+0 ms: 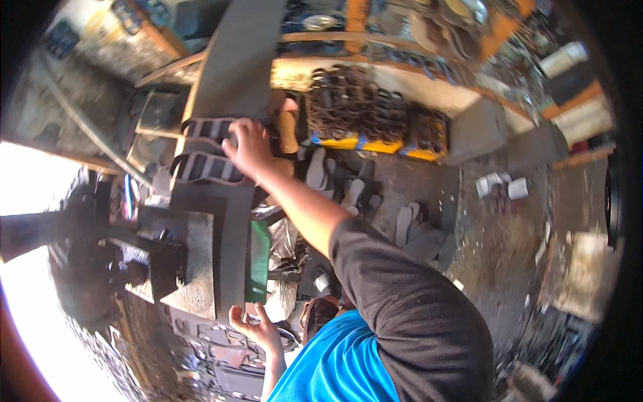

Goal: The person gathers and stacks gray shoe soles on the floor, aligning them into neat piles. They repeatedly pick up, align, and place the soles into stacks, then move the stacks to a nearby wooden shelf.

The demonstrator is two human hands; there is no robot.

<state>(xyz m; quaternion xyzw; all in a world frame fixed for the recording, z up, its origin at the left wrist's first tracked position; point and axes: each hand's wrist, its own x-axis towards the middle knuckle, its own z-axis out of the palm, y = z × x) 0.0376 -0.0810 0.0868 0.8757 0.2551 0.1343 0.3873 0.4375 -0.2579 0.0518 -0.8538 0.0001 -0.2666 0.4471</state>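
My right hand reaches across the long dark work surface, palm down, its fingers bent and apart. Its fingertips lie at the right end of a dark strapped piece with grey bands, which looks like a sandal; I cannot make out a firm grip on it. A second strapped piece of the same look lies just nearer, side by side with the first. My left hand is low in front of my body, beside the surface's near end, fingers apart and loosely curled, with nothing seen in it.
A dark machine with a metal plate stands at the near left. Green material hangs beside the surface. Stacked dark sandals sit on yellow-blue boxes along the wall. Loose grey soles lie on the floor.
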